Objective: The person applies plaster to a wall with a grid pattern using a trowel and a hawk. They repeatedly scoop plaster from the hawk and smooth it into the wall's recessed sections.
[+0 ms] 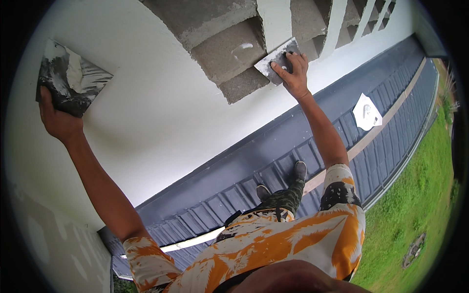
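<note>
The right hand (293, 73) presses a trowel (276, 59) flat against the bare grey blocks (229, 53), fingers spread over its blade, while the left hand (57, 119) grips a plaster-smeared board (68, 78) from below, held up beside the white wall (146, 107).

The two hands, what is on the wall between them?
In the head view, between the left hand holding the board and the right hand on the trowel lies smooth white wall, then rough grey blocks.

a crumpled white bag (367, 112) with grey print lies on the dark roof (273, 161).
</note>
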A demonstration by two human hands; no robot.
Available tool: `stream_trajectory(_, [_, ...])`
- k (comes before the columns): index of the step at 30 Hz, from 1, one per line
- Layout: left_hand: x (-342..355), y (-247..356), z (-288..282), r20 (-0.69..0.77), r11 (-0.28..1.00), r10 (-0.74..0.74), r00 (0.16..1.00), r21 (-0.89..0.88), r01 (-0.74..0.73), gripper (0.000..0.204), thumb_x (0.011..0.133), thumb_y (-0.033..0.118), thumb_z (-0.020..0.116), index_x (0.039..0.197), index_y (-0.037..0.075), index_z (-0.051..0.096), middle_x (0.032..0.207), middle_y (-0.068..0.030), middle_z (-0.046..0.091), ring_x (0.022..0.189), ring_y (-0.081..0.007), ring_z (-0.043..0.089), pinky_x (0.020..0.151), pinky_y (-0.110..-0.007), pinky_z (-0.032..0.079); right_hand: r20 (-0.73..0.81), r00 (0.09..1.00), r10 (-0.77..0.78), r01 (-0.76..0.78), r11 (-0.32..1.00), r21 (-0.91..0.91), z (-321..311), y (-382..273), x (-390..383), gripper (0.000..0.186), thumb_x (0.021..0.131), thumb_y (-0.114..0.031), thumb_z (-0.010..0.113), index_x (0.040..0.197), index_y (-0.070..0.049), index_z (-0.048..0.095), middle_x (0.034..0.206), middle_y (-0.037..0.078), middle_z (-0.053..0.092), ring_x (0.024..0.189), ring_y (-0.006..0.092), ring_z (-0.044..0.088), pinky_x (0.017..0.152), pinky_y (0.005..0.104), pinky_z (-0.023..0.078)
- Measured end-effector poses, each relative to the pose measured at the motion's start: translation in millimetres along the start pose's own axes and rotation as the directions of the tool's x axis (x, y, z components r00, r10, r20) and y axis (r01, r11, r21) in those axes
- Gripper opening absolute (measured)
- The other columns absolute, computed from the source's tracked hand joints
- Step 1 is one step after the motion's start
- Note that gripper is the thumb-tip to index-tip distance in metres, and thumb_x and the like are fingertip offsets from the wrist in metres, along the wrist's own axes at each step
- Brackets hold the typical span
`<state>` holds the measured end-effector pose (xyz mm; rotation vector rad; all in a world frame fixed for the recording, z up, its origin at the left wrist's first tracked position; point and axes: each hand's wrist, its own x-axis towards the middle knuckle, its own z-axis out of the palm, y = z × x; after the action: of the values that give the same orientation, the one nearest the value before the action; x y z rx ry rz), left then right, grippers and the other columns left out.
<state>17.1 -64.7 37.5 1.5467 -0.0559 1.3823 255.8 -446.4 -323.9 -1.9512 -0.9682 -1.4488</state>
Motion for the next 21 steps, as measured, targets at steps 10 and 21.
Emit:
stream_trajectory(10, [4, -5, 1, 0.018, 1.000, 0.005, 1.000, -0.020, -0.004, 0.048, 0.097, 0.029, 0.058, 0.130, -0.006, 0.053, 0.129, -0.0127, 0.056, 0.116, -0.0242, 0.056, 0.099, -0.036, 0.045, 0.181, 0.963, 0.199, -0.198, 0.980, -0.021, -19, 8, -90, 0.053, 0.076, -0.002, 0.065, 0.122, -0.030, 0.067, 0.121, 0.008, 0.058, 0.110, 0.0351, 0.053, 0.098, 0.0509, 0.040])
stream_trajectory(21, [2, -6, 3, -0.001, 0.998, -0.048, 0.999, -0.042, 0.048, 0.050, 0.097, 0.028, 0.058, 0.133, -0.006, 0.051, 0.134, -0.0132, 0.054, 0.119, -0.0273, 0.054, 0.100, -0.040, 0.046, -0.093, 0.996, -0.007, 0.001, 0.998, -0.064, -15, 16, 100, 0.061, 0.070, 0.004, 0.065, 0.119, -0.032, 0.069, 0.118, 0.005, 0.056, 0.109, 0.0281, 0.050, 0.088, 0.0424, 0.041])
